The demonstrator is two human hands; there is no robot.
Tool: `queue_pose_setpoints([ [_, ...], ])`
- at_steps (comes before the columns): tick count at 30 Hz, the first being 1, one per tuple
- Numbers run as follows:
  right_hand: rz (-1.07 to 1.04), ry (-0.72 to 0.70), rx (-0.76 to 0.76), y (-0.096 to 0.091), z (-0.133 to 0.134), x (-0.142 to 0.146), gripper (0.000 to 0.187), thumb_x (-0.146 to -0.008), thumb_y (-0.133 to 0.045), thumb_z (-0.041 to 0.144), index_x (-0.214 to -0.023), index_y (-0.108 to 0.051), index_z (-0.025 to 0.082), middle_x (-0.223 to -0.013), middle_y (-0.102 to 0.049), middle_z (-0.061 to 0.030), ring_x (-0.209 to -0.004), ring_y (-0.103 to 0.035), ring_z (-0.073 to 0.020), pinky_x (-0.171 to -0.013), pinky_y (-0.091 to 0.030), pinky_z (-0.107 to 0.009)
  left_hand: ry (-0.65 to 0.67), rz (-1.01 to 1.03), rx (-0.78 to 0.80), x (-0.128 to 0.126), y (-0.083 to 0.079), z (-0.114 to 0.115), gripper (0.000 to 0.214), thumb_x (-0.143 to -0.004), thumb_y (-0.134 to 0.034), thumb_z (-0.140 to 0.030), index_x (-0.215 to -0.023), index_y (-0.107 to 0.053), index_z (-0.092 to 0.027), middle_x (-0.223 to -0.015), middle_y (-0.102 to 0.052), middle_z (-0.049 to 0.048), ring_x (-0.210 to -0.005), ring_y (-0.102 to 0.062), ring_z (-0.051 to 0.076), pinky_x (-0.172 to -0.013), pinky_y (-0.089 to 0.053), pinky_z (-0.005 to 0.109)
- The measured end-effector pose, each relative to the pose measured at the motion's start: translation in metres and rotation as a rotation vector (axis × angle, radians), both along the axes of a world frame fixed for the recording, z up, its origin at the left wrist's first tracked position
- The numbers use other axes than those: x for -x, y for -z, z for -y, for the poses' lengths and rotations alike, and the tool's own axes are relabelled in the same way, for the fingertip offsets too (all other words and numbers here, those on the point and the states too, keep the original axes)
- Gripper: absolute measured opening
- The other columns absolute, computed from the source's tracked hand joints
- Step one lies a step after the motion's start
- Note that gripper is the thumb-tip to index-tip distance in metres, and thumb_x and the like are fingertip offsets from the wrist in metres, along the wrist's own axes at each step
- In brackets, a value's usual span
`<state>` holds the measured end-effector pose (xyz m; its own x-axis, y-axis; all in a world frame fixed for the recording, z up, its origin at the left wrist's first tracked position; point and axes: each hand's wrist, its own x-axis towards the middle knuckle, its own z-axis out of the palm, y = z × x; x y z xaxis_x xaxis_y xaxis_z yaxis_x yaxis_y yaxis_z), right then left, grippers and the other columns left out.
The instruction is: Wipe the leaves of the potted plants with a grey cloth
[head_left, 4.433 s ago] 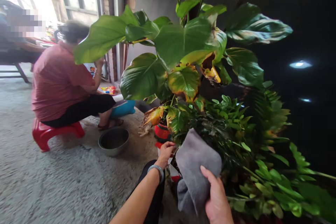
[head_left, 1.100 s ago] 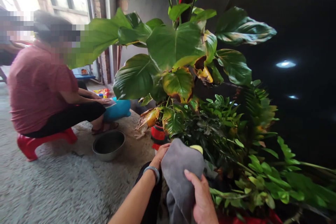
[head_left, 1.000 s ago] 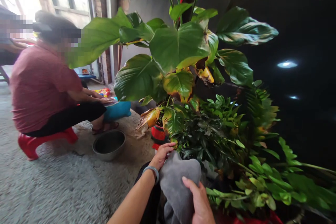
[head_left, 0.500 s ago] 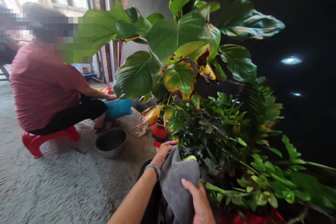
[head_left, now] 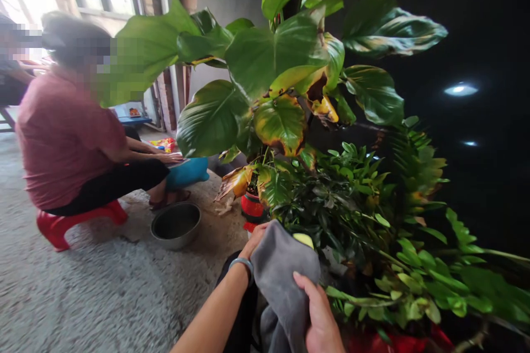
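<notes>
My left hand (head_left: 255,240) and my right hand (head_left: 318,313) both hold a grey fleece cloth (head_left: 281,278), one on each side of it. The left wrist wears a pale bangle (head_left: 241,263). A yellow-green leaf (head_left: 303,240) pokes out behind the top of the cloth, and the rest of that leaf is hidden. Beside my hands stands a dense glossy green leafy plant (head_left: 348,215). Above it rises a broad-leaved plant (head_left: 269,60) with yellowing, browned leaf edges. A red pot (head_left: 252,207) shows between the leaves beyond my left hand.
A person in a red shirt (head_left: 62,143) sits left on a low red stool (head_left: 58,226), hands over a blue cushion (head_left: 186,172). A steel basin (head_left: 176,225) stands on the concrete floor (head_left: 83,287). A dark glossy surface (head_left: 476,121) fills the right.
Since the earliest frame, my hands and the cloth have moved left and closer together, with the yellow-green leaf now showing behind the cloth. The seated person's arms have moved forward over the cushion.
</notes>
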<state>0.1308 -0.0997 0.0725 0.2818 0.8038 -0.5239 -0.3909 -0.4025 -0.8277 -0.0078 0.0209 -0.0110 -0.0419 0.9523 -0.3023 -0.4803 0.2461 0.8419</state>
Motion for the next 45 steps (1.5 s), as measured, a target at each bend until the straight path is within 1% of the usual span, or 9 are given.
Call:
queue_pose_setpoints([
  [3,0.005,-0.002,0.070,0.000,0.009,-0.005,0.042,-0.027,-0.081,0.039,-0.062,-0.067,0.020,-0.068,-0.072,-0.0042,-0.085,-0.065,-0.0321,-0.074,-0.051,-0.040,0.014,0.043,0.047,0.000,-0.002,0.000,0.019,-0.058,-0.068,-0.008,-0.076,-0.073,-0.013,-0.058,-0.061,-0.0009,-0.056,-0.051,0.012,-0.058,-0.039,0.024],
  [10,0.027,0.193,-0.055,-0.043,-0.007,-0.027,0.052,-0.025,-0.081,0.035,-0.072,-0.065,0.021,-0.064,-0.070,-0.0009,-0.069,-0.065,-0.0284,-0.066,-0.052,-0.041,0.050,0.112,0.055,-0.003,-0.008,0.006,0.027,-0.057,-0.071,-0.012,-0.084,-0.072,-0.012,-0.064,-0.061,0.0005,-0.062,-0.057,0.012,-0.060,-0.041,0.024],
  [13,0.035,0.174,-0.038,-0.025,-0.009,-0.041,0.052,-0.027,-0.082,0.036,-0.075,-0.065,0.021,-0.067,-0.071,-0.0019,-0.077,-0.065,-0.0304,-0.070,-0.052,-0.041,0.036,0.118,0.056,-0.003,-0.010,0.007,0.026,-0.057,-0.070,-0.010,-0.082,-0.072,-0.012,-0.063,-0.060,0.0000,-0.060,-0.057,0.012,-0.056,-0.041,0.023],
  [17,-0.107,-0.072,0.139,0.010,0.001,-0.054,0.049,-0.032,-0.085,0.040,-0.071,-0.067,0.017,-0.072,-0.072,-0.0110,-0.090,-0.065,-0.0380,-0.074,-0.054,-0.045,0.013,0.123,0.071,-0.004,-0.012,0.007,0.023,-0.058,-0.067,-0.008,-0.080,-0.071,-0.012,-0.065,-0.061,0.0005,-0.058,-0.057,0.011,-0.053,-0.040,0.023],
  [20,-0.175,-0.157,0.178,0.018,0.009,-0.054,0.051,-0.034,-0.086,0.043,-0.072,-0.070,0.015,-0.078,-0.073,-0.0131,-0.086,-0.067,-0.0373,-0.071,-0.054,-0.044,0.008,0.111,0.074,-0.005,-0.012,0.007,0.023,-0.058,-0.068,-0.009,-0.080,-0.071,-0.012,-0.064,-0.061,0.0000,-0.059,-0.057,0.011,-0.053,-0.040,0.022],
  [27,0.161,-0.026,-0.065,0.020,0.003,-0.061,0.058,-0.034,-0.086,0.050,-0.079,-0.070,0.017,-0.074,-0.074,-0.0069,-0.081,-0.068,-0.0336,-0.073,-0.052,-0.041,0.030,0.094,0.057,-0.005,-0.009,0.007,0.024,-0.058,-0.070,-0.012,-0.082,-0.071,-0.013,-0.067,-0.062,0.0005,-0.060,-0.057,0.011,-0.053,-0.041,0.023],
  [34,0.199,-0.037,0.017,0.041,0.003,-0.082,0.048,-0.035,-0.083,0.053,-0.064,-0.069,0.018,-0.071,-0.072,-0.0110,-0.088,-0.066,-0.0401,-0.078,-0.052,-0.048,0.019,0.101,0.057,-0.004,-0.009,0.006,0.025,-0.057,-0.070,-0.014,-0.082,-0.071,-0.013,-0.063,-0.060,-0.0001,-0.062,-0.057,0.012,-0.056,-0.039,0.023],
  [38,0.300,0.028,-0.093,0.034,-0.001,-0.081,0.042,-0.045,-0.081,0.052,-0.068,-0.069,0.019,-0.072,-0.072,-0.0107,-0.089,-0.065,-0.0395,-0.080,-0.051,-0.048,0.007,0.102,0.064,-0.006,-0.009,0.007,0.025,-0.057,-0.068,-0.015,-0.081,-0.070,-0.013,-0.065,-0.061,0.0002,-0.062,-0.057,0.013,-0.056,-0.039,0.024],
  [45,0.244,-0.090,-0.125,0.011,-0.005,-0.060,0.052,-0.043,-0.080,0.052,-0.079,-0.070,0.016,-0.077,-0.073,-0.0112,-0.090,-0.065,-0.0366,-0.077,-0.051,-0.041,0.020,0.067,0.056,-0.003,-0.011,0.008,0.027,-0.057,-0.071,-0.018,-0.083,-0.071,-0.014,-0.072,-0.065,0.0016,-0.065,-0.058,0.013,-0.059,-0.040,0.024],
])
